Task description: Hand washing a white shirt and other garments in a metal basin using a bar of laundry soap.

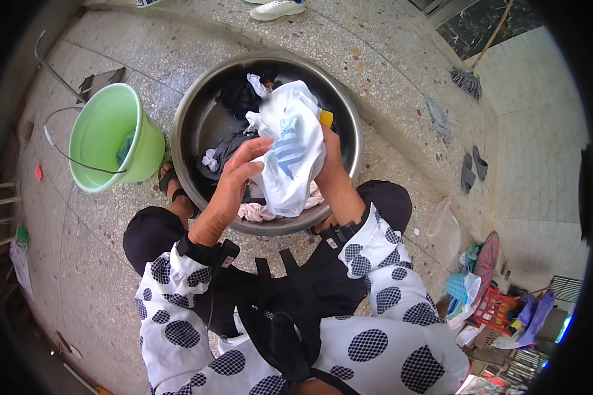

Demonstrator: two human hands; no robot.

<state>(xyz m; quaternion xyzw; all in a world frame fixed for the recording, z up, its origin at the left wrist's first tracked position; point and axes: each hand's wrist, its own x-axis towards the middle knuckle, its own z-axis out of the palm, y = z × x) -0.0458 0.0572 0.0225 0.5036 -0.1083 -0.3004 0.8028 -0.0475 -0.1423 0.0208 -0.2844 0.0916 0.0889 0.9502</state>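
Note:
My right hand (332,153) grips the right side of a white cloth garment (301,190) with a blue striped print. A yellow block (326,118), perhaps a soap bar, shows at the garment's edge just above that hand; the cloth partly hides it. The fingertips of my left hand (242,165) touch the garment's left edge, fingers slightly apart; whether they pinch it is unclear. Both hands are over a wide steel basin (190,98). Inside lie dark clothes (237,98), a dark grey cloth (230,148) and a pale pink cloth (257,212), partly covered by the garment.
Left of the basin stands a green bucket (150,148) with a wire handle and a dark cloth inside. A person's white shoe (278,10) is beyond the basin. At right are a mop (467,83), grey slippers (468,173) and a red plastic basket (496,308) among piled items.

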